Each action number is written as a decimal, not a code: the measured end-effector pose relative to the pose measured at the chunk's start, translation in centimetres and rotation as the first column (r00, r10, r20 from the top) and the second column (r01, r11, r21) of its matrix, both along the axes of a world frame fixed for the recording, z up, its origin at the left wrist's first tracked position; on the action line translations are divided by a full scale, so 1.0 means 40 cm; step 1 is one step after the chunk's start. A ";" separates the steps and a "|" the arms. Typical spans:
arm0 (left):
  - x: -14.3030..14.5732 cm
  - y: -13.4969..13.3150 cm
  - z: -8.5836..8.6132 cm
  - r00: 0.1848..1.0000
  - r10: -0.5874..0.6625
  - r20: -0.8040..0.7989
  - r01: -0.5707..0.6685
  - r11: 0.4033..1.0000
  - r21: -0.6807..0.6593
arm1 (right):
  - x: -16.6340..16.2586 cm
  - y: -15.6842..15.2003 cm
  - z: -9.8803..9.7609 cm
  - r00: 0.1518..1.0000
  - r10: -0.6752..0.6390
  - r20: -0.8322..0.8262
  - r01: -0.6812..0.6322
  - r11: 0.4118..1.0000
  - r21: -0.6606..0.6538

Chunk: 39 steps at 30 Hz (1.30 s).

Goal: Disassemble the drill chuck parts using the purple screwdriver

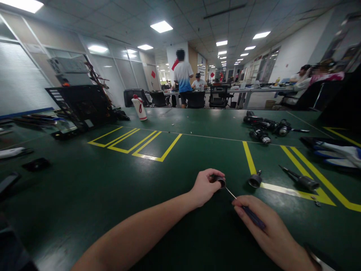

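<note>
My left hand (205, 187) is closed around a small black round part (220, 181), held just above the green table (113, 188). My right hand (267, 229) grips a thin screwdriver (248, 210) with a dark blue handle. Its metal tip reaches up and left to the round part. Both hands are near the table's front edge, close together.
A small black cylindrical piece (255, 180) and a dark tool (300, 180) lie on the yellow tape lines to the right. More black parts (265, 130) sit farther back. A white bottle (139, 107) and an opened black machine case (81, 105) stand at back left. People work at desks beyond.
</note>
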<state>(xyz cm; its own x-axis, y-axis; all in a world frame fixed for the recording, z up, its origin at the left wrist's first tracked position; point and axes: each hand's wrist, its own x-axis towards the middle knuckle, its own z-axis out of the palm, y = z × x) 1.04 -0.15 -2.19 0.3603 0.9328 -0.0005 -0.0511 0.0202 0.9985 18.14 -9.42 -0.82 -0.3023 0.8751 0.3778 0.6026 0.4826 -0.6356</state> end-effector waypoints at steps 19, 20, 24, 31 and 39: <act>-0.016 0.009 -0.006 0.999 -0.030 0.044 0.033 0.998 -0.061 | 0.034 0.030 0.007 0.883 -0.321 -0.343 0.206 0.920 -0.333; -0.016 0.009 -0.006 0.999 -0.031 0.045 0.034 0.998 -0.056 | 0.032 0.029 0.008 0.889 -0.312 -0.335 0.195 0.920 -0.339; -0.013 0.006 0.001 0.999 -0.024 0.034 0.026 0.998 -0.055 | 0.027 0.024 0.018 0.917 -0.275 -0.290 0.168 0.924 -0.343; -0.004 0.006 0.004 1.000 0.001 0.017 0.000 0.997 -0.074 | 0.013 0.018 0.048 0.949 -0.233 -0.210 0.175 0.948 -0.265; -0.014 0.006 0.005 0.998 -0.016 0.060 0.019 0.999 -0.048 | 0.018 0.020 0.066 0.948 -0.294 -0.121 0.265 0.942 -0.207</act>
